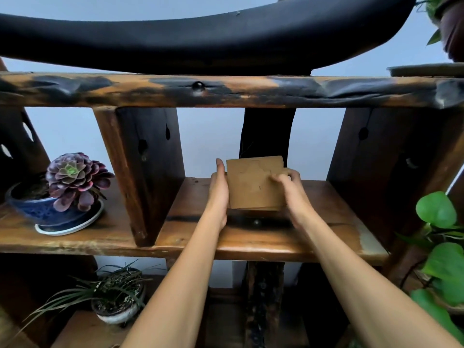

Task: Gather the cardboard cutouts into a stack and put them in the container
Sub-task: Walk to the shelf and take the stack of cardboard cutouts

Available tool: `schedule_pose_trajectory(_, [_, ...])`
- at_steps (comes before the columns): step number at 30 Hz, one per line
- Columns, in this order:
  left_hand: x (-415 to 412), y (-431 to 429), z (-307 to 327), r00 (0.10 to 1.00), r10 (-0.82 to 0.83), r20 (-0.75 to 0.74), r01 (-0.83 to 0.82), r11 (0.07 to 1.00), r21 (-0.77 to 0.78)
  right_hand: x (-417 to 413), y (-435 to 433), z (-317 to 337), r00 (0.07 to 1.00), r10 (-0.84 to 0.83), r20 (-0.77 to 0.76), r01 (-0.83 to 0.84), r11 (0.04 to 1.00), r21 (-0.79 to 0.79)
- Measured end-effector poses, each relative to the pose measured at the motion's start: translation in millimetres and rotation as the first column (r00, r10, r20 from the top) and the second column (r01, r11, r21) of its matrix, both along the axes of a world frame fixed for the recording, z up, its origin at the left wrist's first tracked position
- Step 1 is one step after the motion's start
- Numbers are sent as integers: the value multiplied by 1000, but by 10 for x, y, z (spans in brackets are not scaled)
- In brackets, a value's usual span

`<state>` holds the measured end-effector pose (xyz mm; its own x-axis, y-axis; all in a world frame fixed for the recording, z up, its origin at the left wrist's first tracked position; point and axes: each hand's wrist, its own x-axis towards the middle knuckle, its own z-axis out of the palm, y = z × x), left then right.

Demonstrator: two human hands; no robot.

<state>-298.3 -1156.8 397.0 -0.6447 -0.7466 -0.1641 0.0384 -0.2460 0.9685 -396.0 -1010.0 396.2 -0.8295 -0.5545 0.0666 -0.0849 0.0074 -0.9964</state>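
A stack of brown cardboard cutouts (253, 183) is held just above the middle wooden shelf (251, 242), roughly level and tilted slightly toward me. My left hand (219, 194) presses flat against the stack's left edge, fingers straight. My right hand (291, 189) grips the right edge, its thumb lying over the top sheet. The sheets are slightly fanned at the far right corner. No container is in view.
A purple succulent in a blue pot (57, 197) stands in the left bay, behind a dark wooden divider (143, 172). Another divider (364, 172) closes the right side. A spiky plant (118, 295) sits on the lower shelf. Green leaves (439, 247) hang at the right.
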Motion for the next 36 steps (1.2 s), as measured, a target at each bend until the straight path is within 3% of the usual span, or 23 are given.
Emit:
schedule_pose_trajectory(8, [42, 102, -225, 996, 80, 30, -77, 994, -72, 77, -45, -174, 955, -217, 203, 229, 972, -41])
schedule_pose_trajectory(17, [3, 124, -220, 991, 112, -76, -112, 994, 7, 146, -145, -140, 947, -291, 135, 306, 946, -109])
schedule_pose_trajectory(22, [5, 156, -339, 997, 73, 16, -72, 995, -75, 198, -39, -262, 919, -373, 127, 381, 923, -48])
schedule_pose_trajectory(25, [12, 233, -381, 997, 81, -6, -81, 996, -47, 262, 36, -247, 909, -393, 137, 409, 904, -119])
schedule_pose_trajectory(28, [3, 248, -560, 995, 91, -40, -98, 974, -204, 227, 122, -354, 929, -363, 64, 369, 913, -172])
schedule_pose_trajectory(31, [-18, 255, -537, 997, 61, -50, -71, 970, -233, 191, 156, -412, 945, -323, 46, 326, 931, -165])
schedule_pose_trajectory(34, [-55, 217, -511, 998, 44, -37, -51, 971, -232, 74, 253, -401, 995, -48, 88, 59, 989, -137])
schedule_pose_trajectory(36, [-39, 215, -503, 999, 31, -36, -39, 972, -230, -12, 399, -439, 992, 119, -41, -121, 991, -56])
